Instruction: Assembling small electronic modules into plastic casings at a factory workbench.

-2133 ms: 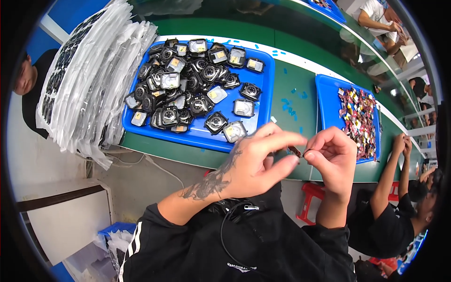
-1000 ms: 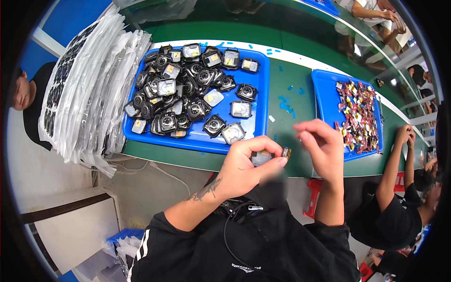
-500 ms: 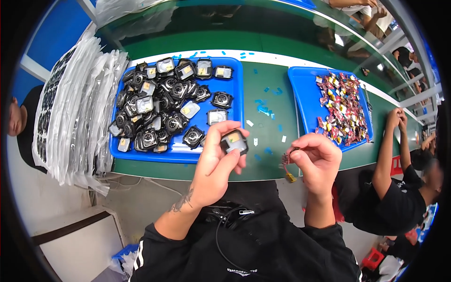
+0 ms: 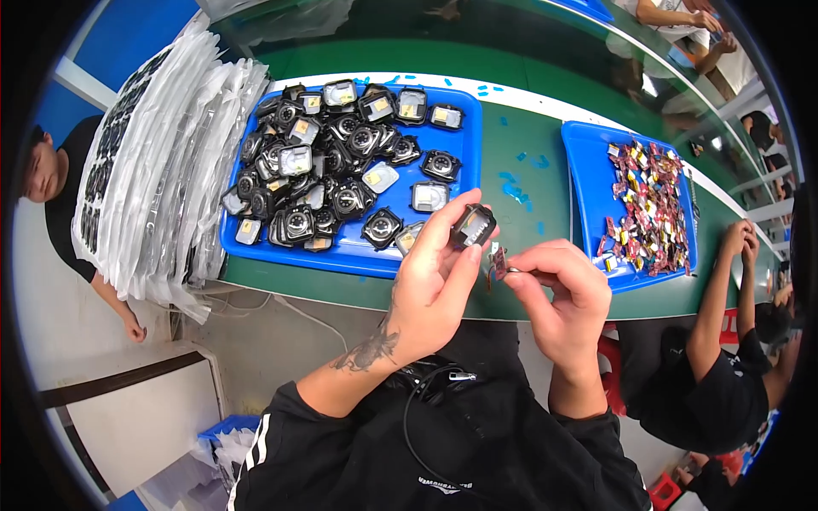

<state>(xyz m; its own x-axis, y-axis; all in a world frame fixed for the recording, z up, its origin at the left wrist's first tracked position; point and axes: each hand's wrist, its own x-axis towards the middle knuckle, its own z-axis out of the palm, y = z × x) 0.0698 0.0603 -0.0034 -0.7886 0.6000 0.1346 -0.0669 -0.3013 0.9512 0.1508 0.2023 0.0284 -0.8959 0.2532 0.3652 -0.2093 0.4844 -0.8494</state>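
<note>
Small black square part (image 4: 474,226) sat pinched in left hand (image 4: 430,285) fingertips, above green bench edge (image 4: 528,298). Right hand (image 4: 562,294) closed on a tiny dark strip (image 4: 498,262) just beside it. Blue tray of black parts (image 4: 464,162) behind; second blue tray (image 4: 588,170) to the right.

stack of clear bags (image 4: 162,162) left | co-worker's arms (image 4: 724,289) right | green bench (image 4: 528,179)

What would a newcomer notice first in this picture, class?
The left hand holds up a small black square part at the centre, while the right hand pinches a tiny piece beside it. Behind lies a blue tray heaped with similar black parts, and a second tray of colourful bits at right.
</note>
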